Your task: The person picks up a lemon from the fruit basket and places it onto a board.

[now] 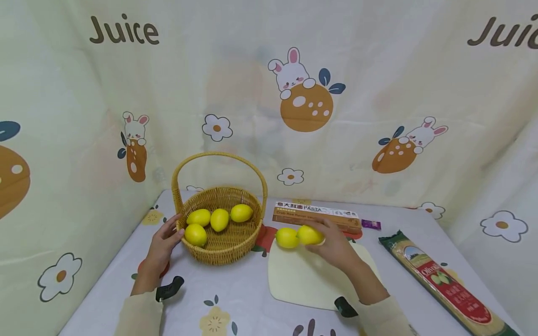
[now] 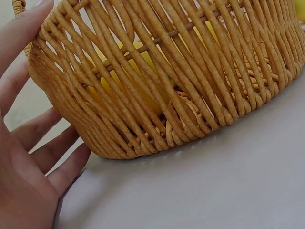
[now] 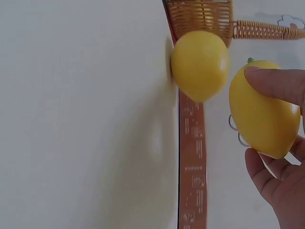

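My right hand (image 1: 334, 245) pinches a yellow lemon (image 3: 264, 109) between thumb and fingers, above the far part of a cream cutting board (image 1: 307, 280). Just left of it, a second lemon (image 1: 286, 238) sits at the board's far edge. Several lemons, one of them a lemon (image 1: 220, 220) near the middle, lie inside a wicker basket (image 1: 218, 256) with a tall arched handle. At the basket's left side, my left hand (image 1: 161, 247) touches the rim and outer wall, its fingers spread and fairly straight in the left wrist view.
Behind the board lies a brown and white pasta box (image 1: 317, 217), with a small purple packet (image 1: 371, 225) at its right end. A long green and red pasta bag (image 1: 445, 284) lies slantwise on the right. Printed cloth walls (image 1: 248, 84) enclose the table's back and sides.
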`<action>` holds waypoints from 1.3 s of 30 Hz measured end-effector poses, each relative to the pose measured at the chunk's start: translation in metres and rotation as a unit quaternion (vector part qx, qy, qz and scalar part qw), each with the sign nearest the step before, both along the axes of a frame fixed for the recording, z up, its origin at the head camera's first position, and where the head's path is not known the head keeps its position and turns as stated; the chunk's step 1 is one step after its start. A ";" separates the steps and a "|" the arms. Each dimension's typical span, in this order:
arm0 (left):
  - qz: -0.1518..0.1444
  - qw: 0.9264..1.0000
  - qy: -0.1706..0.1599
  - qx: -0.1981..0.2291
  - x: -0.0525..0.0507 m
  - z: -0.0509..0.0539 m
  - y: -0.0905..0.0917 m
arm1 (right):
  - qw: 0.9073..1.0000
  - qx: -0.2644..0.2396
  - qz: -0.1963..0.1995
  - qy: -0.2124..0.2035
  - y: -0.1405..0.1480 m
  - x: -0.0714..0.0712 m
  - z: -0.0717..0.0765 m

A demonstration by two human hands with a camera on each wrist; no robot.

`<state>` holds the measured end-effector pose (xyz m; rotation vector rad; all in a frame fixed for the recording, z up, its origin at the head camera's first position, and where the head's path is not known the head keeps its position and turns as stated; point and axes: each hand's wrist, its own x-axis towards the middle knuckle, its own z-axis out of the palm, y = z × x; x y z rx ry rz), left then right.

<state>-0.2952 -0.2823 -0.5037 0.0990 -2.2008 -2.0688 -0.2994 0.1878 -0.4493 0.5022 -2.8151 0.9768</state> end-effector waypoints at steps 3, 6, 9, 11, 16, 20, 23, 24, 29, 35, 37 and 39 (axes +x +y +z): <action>0.001 1.000 0.005 -0.008 0.001 -0.001 0.000 | 1.000 0.005 -0.013 -0.004 0.009 -0.001 -0.003; 0.001 1.000 0.007 -0.011 0.000 0.000 -0.002 | 1.000 0.005 -0.025 -0.012 0.017 -0.005 -0.004; 0.001 1.000 0.010 -0.011 -0.003 0.001 -0.004 | 0.999 0.002 -0.030 -0.020 0.022 -0.009 -0.008; 0.004 1.000 0.009 -0.011 -0.004 0.002 -0.004 | 0.999 0.002 -0.027 -0.019 0.025 -0.011 -0.011; 0.004 1.000 0.009 -0.009 -0.004 0.001 -0.002 | 1.000 0.003 -0.024 -0.016 0.032 -0.014 -0.021; 0.003 1.000 0.004 -0.003 -0.003 -0.001 -0.001 | 0.999 0.007 -0.029 -0.015 0.037 -0.016 -0.028; 0.003 1.000 0.001 0.000 -0.002 -0.002 -0.001 | 0.999 0.019 -0.033 -0.015 0.039 -0.015 -0.029; 0.004 1.000 0.000 -0.001 -0.002 -0.002 0.000 | 0.999 0.024 -0.036 -0.016 0.040 -0.015 -0.029; 0.010 1.000 -0.009 -0.005 -0.001 -0.004 0.001 | 0.998 0.041 -0.047 -0.025 0.041 -0.015 -0.031; 0.009 1.000 -0.011 -0.008 0.001 -0.004 0.001 | 0.997 0.043 -0.052 -0.028 0.040 -0.017 -0.034; 0.009 1.000 -0.008 -0.008 0.000 -0.004 0.001 | 0.998 0.041 -0.051 -0.021 0.040 -0.018 -0.036; 0.010 1.000 -0.008 -0.005 0.000 -0.003 0.001 | 0.998 0.040 -0.049 -0.015 0.039 -0.019 -0.037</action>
